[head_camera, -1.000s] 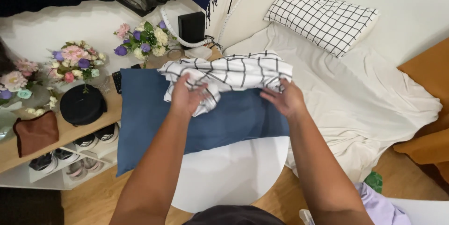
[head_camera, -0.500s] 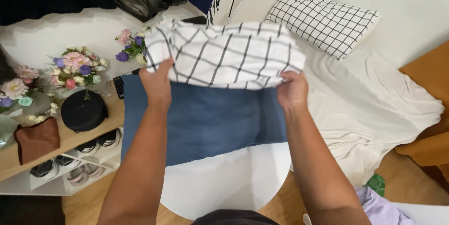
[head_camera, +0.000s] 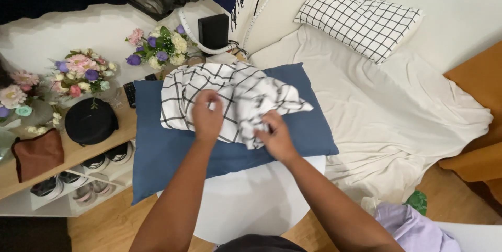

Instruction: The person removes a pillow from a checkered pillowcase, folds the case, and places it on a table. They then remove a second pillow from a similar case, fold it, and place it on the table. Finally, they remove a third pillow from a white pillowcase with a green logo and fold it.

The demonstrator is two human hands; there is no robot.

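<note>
Checked pillowcase [head_camera: 230, 100], held up spread a moment ago, now lies bunched on the blue pillow [head_camera: 314, 131] at frame centre, left hand [head_camera: 207, 116] and right hand [head_camera: 274, 134] pinching its folds.

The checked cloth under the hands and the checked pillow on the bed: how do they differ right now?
The checked cloth lies crumpled and limp on the blue pillow; the checked pillow is plump and smooth, lying at the head of the bed. The left hand and right hand are on the cloth; nothing touches the checked pillow. The cloth's checks look larger, the pillow's finer. Both are white with dark grid lines.
</note>
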